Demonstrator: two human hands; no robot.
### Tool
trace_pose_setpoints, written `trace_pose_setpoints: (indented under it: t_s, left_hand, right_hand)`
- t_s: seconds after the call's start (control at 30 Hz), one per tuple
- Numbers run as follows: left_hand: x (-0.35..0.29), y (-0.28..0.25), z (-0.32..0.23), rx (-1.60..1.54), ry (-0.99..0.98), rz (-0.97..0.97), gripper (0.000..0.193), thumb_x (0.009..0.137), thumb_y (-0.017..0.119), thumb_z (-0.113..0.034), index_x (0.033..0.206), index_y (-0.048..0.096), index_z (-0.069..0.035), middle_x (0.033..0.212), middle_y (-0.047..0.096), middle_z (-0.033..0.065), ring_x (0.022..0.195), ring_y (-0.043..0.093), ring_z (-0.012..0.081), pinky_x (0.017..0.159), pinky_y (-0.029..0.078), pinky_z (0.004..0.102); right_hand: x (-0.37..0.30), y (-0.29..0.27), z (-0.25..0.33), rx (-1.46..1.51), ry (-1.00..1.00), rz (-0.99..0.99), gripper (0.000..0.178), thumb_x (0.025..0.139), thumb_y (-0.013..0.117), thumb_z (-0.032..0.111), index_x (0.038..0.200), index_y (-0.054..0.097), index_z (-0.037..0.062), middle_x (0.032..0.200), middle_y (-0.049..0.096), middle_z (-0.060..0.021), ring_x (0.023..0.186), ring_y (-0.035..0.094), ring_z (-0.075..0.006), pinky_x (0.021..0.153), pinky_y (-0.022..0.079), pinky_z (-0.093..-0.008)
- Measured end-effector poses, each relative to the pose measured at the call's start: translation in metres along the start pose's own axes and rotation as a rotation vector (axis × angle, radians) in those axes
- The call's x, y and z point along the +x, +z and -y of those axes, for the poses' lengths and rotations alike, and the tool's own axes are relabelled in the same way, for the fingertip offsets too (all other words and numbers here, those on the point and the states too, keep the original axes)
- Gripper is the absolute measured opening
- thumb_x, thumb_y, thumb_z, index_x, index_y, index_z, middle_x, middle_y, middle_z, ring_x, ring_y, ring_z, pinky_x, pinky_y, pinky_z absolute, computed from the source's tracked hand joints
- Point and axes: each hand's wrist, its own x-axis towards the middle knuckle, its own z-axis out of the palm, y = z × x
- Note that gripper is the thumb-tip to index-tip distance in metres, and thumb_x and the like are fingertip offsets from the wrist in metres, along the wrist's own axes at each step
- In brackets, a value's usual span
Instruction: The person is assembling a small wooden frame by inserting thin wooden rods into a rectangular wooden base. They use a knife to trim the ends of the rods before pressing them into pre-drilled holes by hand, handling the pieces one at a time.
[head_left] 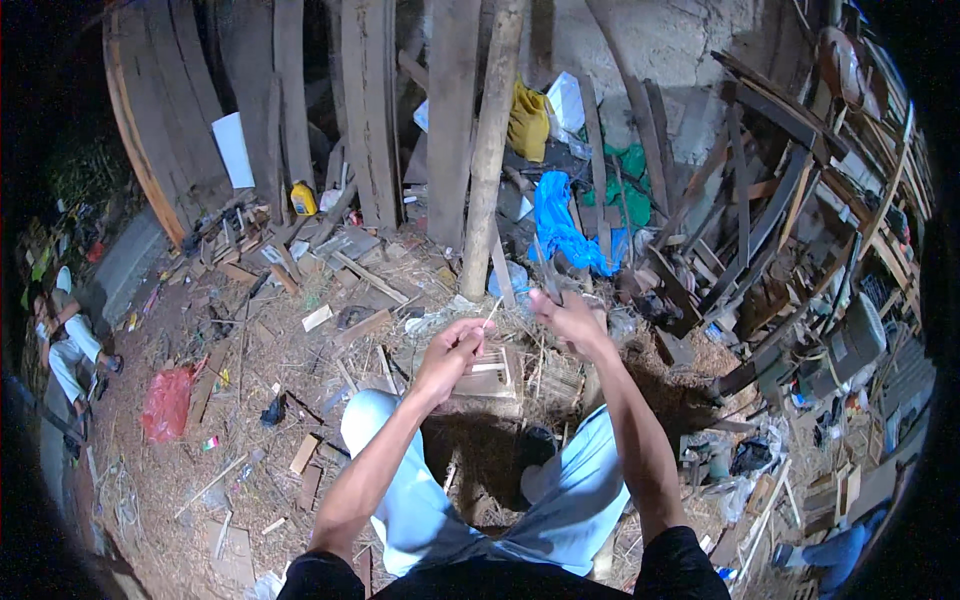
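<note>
My left hand (452,358) is closed, pinching a thin pale stick (490,315) that points up between thumb and fingers. To its right, my right hand (572,322) wraps round a dark, narrow metal tool (546,268) whose tip points upward; its exact kind is unclear. The two hands are apart, held above and in front of my knees. Below them stands a low wooden block (485,400) with pale slats (490,378) on top. Beside the block, a bundle of thin sticks (562,385) is partly hidden by my right forearm.
A round wooden post (490,150) rises just ahead, with tall planks (368,120) behind. Blue plastic (565,225) lies beyond my right hand. Scrap timber (770,200) is heaped at right. A red bag (168,403) lies left; a person (70,335) sits farther left.
</note>
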Motion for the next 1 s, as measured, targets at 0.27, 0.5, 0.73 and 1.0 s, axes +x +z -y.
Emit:
trace_pose_setpoints:
  t_s: [0.27, 0.5, 0.73, 1.0]
  left_hand:
    - [0.014, -0.009, -0.013, 0.308, 0.077, 0.067, 0.02, 0.093, 0.051, -0.018, 0.106, 0.06, -0.005, 0.084, 0.059, -0.0019, 0.068, 0.047, 0.0039, 0.056, 0.037, 0.0186]
    - [0.019, -0.044, -0.04, 0.141, -0.082, -0.017, 0.017, 0.089, 0.053, -0.012, 0.101, 0.06, -0.003, 0.081, 0.059, 0.0016, 0.063, 0.05, 0.0081, 0.058, 0.043, 0.0236]
    - [0.048, -0.044, -0.018, 0.219, -0.084, 0.111, 0.014, 0.091, 0.053, -0.013, 0.102, 0.058, -0.005, 0.089, 0.057, 0.0014, 0.072, 0.053, 0.0088, 0.063, 0.044, 0.0235]
    - [0.067, -0.041, 0.005, 0.2, 0.062, 0.121, 0.015, 0.089, 0.057, -0.014, 0.098, 0.058, -0.002, 0.089, 0.06, 0.0036, 0.078, 0.056, 0.0103, 0.071, 0.048, 0.0261]
  right_hand:
    - [0.001, 0.018, 0.036, -0.161, -0.362, 0.153, 0.024, 0.08, 0.068, 0.026, 0.088, 0.067, 0.0043, 0.074, 0.066, -0.0046, 0.067, 0.059, -0.0128, 0.065, 0.045, -0.0297]
    - [0.027, 0.008, 0.012, 0.069, -0.357, 0.025, 0.022, 0.083, 0.065, 0.022, 0.085, 0.066, -0.0002, 0.07, 0.065, -0.0035, 0.068, 0.059, -0.013, 0.068, 0.045, -0.0297]
    - [0.015, 0.049, 0.039, 0.218, -0.283, 0.178, 0.024, 0.083, 0.065, 0.024, 0.095, 0.066, 0.003, 0.076, 0.065, -0.0016, 0.048, 0.032, -0.0037, 0.044, 0.028, -0.0215]
    - [0.065, 0.052, 0.032, 0.362, -0.314, -0.097, 0.022, 0.078, 0.07, 0.017, 0.086, 0.067, -0.0024, 0.076, 0.066, -0.008, 0.068, 0.059, -0.0112, 0.066, 0.046, -0.0265]
